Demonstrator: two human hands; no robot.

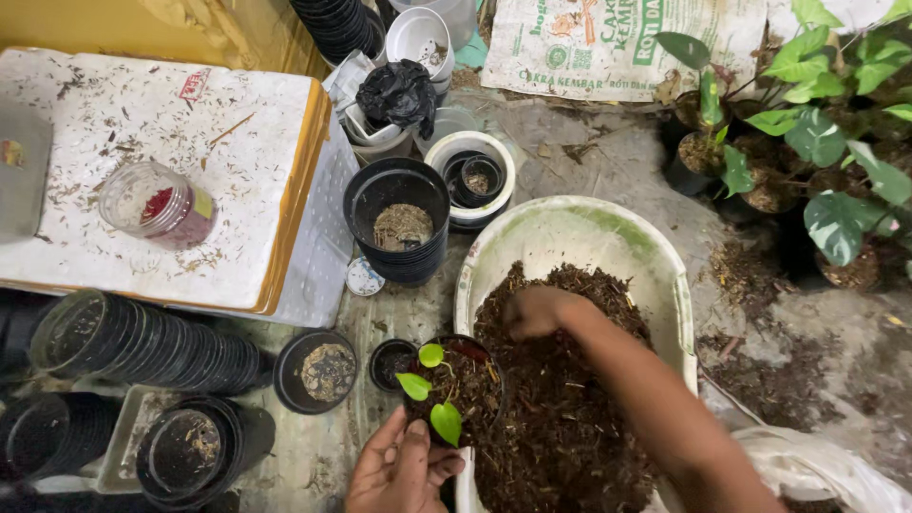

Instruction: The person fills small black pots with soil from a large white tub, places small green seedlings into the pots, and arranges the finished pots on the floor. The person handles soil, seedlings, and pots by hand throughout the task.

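Low in the frame, left hand clasps a small black pot holding a green-leaved seedling, fingers wrapped on its near wall. Just right, right hand is cupped, fingers together, pressed into dark potting mix filling a pale oval tub. Stacked black pots lie at left; a white foam box fills the upper left.

Floor: grey concrete, stained and strewn with soil, filling centre and right of frame. Upper left: white foam counter, littered with debris, yellow wall behind. Daylight even.
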